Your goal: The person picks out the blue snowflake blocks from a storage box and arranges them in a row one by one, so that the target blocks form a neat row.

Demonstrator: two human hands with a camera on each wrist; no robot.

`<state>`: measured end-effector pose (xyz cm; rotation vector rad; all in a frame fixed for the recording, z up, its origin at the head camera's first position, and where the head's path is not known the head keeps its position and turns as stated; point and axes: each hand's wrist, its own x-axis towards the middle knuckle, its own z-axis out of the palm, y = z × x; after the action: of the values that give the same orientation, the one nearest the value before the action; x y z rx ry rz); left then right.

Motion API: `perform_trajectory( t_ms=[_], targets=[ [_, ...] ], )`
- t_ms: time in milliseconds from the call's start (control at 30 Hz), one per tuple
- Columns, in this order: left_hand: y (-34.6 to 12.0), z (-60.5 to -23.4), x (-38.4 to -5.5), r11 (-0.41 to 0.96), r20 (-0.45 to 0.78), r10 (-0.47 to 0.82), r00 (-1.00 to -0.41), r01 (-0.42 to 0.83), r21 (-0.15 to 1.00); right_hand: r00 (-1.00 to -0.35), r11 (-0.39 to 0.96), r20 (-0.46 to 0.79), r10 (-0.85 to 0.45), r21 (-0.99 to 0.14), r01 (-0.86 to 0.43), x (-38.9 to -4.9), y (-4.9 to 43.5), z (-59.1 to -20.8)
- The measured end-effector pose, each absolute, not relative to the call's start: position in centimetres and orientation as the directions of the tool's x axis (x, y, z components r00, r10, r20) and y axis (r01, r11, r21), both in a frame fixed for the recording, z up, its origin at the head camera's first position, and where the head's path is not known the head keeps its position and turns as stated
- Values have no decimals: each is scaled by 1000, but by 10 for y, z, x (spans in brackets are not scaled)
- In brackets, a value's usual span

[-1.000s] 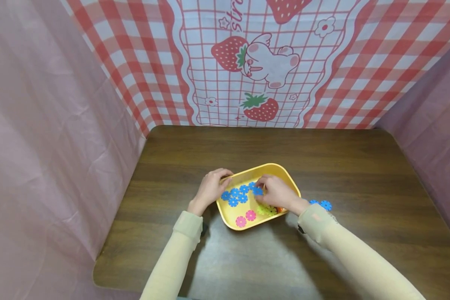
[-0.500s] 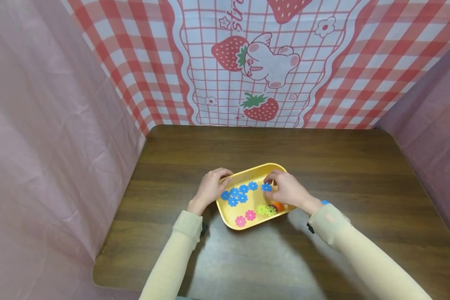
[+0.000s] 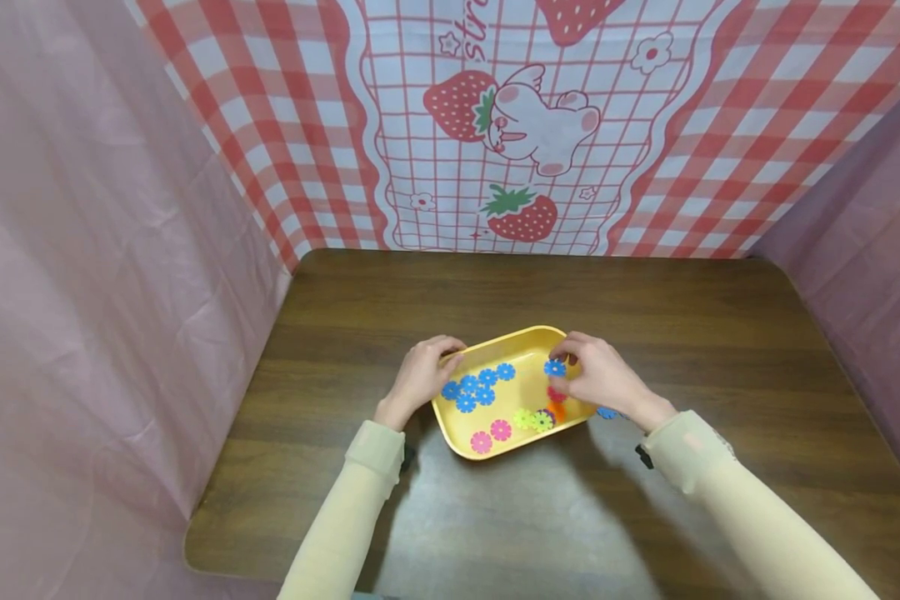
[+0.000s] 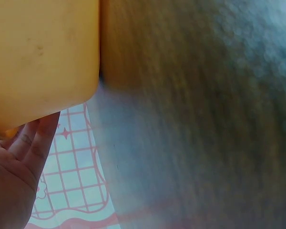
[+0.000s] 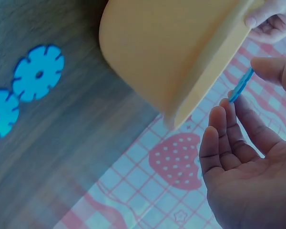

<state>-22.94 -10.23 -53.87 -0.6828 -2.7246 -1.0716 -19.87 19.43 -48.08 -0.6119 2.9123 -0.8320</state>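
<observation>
A yellow tray (image 3: pixel 521 390) stands slightly askew on the table. My left hand (image 3: pixel 418 375) grips its left end, thumb at the rim; the left wrist view shows fingers against the tray wall (image 4: pixel 43 52). Over the tray's right part, my right hand (image 3: pixel 607 377) pinches a blue snowflake disc (image 3: pixel 555 367) between thumb and fingertips, seen edge-on in the right wrist view (image 5: pixel 241 85). Several blue discs (image 3: pixel 487 378) lie together at the tray's left. Pink discs (image 3: pixel 501 430), yellow-green discs (image 3: pixel 523 419) and an orange piece (image 3: pixel 557 412) lie along the near side, partly overlapping.
Blue discs (image 5: pixel 38 74) lie on the wooden table (image 3: pixel 390 300) just right of the tray, partly hidden by my right hand in the head view. A strawberry-print cloth (image 3: pixel 525 150) hangs behind the table, with pink curtains (image 3: pixel 120 250) at the sides.
My right hand has moved right across the tray, carrying the blue disc away from the other blue discs. The orange piece has come into fuller view. My left hand stays on the rim.
</observation>
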Motion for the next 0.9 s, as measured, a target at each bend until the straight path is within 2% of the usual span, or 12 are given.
perform_trajectory(
  t_ms=[333,900],
  targets=[
    [-102,-539,-230,649,271,356,-894,445,616,-914,764,157,-373,-507,-399,-195,219,-477],
    [-102,-538,-229,651,267,352,-897,439,619,-922,775,230,-312,-500,-387,-183,259,-475]
  ],
)
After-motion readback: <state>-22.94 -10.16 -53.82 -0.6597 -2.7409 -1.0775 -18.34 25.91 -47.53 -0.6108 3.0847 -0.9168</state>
